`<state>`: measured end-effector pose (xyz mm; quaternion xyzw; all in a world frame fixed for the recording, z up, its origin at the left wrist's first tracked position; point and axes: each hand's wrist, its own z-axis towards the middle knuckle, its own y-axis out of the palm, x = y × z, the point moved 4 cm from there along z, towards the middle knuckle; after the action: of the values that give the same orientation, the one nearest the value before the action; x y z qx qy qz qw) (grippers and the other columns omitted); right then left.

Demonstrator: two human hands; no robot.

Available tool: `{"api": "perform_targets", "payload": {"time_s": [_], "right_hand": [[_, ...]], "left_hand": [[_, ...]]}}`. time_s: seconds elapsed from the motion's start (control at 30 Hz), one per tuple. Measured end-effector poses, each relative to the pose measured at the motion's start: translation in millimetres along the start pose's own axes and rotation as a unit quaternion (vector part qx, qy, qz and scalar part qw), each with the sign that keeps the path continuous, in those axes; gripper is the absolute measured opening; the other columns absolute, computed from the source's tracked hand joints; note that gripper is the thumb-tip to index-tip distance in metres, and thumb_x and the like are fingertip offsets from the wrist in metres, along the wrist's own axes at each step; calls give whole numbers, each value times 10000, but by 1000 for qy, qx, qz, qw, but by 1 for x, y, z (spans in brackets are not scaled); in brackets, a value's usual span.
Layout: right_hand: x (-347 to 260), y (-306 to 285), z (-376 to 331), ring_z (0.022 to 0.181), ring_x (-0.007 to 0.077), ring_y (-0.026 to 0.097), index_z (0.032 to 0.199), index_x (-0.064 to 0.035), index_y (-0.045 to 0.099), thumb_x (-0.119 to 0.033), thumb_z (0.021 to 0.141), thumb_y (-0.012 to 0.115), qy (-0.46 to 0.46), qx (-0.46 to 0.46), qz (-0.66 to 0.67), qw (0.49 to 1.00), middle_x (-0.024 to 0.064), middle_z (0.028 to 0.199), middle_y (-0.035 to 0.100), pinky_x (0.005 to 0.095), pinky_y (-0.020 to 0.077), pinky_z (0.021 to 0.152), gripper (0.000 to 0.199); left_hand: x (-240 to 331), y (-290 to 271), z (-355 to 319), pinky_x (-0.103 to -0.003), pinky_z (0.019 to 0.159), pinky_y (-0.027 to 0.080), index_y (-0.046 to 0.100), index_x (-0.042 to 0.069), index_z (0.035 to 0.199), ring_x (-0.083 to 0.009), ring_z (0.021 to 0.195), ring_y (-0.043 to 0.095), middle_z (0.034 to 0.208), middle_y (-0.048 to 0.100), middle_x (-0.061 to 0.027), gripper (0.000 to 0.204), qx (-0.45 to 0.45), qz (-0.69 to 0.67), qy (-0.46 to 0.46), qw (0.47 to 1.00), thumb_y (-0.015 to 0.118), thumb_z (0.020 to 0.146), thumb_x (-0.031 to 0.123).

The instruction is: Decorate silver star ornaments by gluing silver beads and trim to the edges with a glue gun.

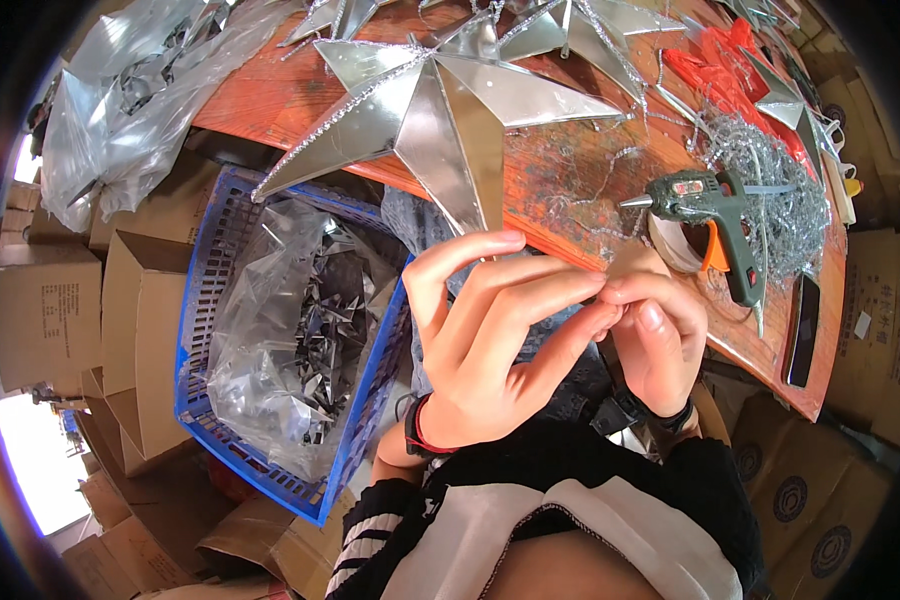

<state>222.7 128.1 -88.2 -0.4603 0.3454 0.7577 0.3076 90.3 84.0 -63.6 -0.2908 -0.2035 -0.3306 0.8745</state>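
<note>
Left hand: the left hand is raised in front of the chest, fingers long and curled rightward, fingertips meeting those of the other hand; a red and black band sits at its wrist.
Right hand: the right hand comes in close, thumb and forefinger pressed together right at the meeting point.
Grip: both hands pinch at 1 spot between their fingertips; whatever sits in that pinch is too small to make out, so I cannot tell what they have hold of.
Big star: the large silver foil 5-pointed star with a glittery tinsel edge lies on the orange wooden table, 1 long point dipping over the near edge, just above the left fingers.
Glue gun: the dark green hot glue gun with an orange trigger lies on the table just beyond the right hand, nozzle pointing left.
Tinsel: a tangled heap of silver tinsel wire rests beside and behind the gun.
Phone: a black slab-shaped phone lies near the table's right edge.
Crate: the blue plastic lattice crate stands left of the hands, below the table edge, holding a clear plastic bag of silver foil pieces.
Around: brown cardboard boxes stack up at left.
</note>
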Motion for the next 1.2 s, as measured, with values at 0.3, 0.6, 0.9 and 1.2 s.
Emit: {"api": "perform_targets", "payload": {"time_s": [0.3, 0.6, 0.9, 1.2], "right_hand": [[-6, 3, 0, 726, 160, 540, 1035, 53, 613, -84, 869, 511, -148, 6, -193, 970, 113, 895, 575, 263, 438, 644, 238], [-8, 8, 2, 659, 150, 501, 1059, 22, 622, 63, 761, 535, -230, -19, -314, 921, 75, 818, 537, 255, 405, 576, 314], [12, 1, 5, 753, 159, 511, 1054, 62, 595, -176, 912, 460, 7, -71, 60, 996, 112, 896, 524, 280, 423, 671, 307], [14, -2, 3, 684, 163, 509, 914, 45, 544, -203, 886, 487, 85, -64, 250, 962, 110, 794, 499, 264, 409, 601, 255]], "left_hand": [[-3, -3, -2, -317, 818, 379, 638, 96, 818, -191, 812, 537, 766, 634, -2, 196, 21, -22, -17, 999, 733, 649, 68], [-8, -4, 2, -329, 822, 365, 617, 85, 799, -202, 802, 538, 741, 612, -6, 204, 17, -59, -49, 997, 692, 617, 31], [-12, -6, 0, -340, 828, 363, 589, 80, 783, -217, 809, 508, 724, 587, -8, 156, 8, -67, -59, 996, 662, 648, 50], [-28, -11, -8, -296, 718, 371, 425, 44, 817, -169, 758, 415, 798, 451, -84, 113, 87, -245, -129, 957, 458, 838, 149]]}}
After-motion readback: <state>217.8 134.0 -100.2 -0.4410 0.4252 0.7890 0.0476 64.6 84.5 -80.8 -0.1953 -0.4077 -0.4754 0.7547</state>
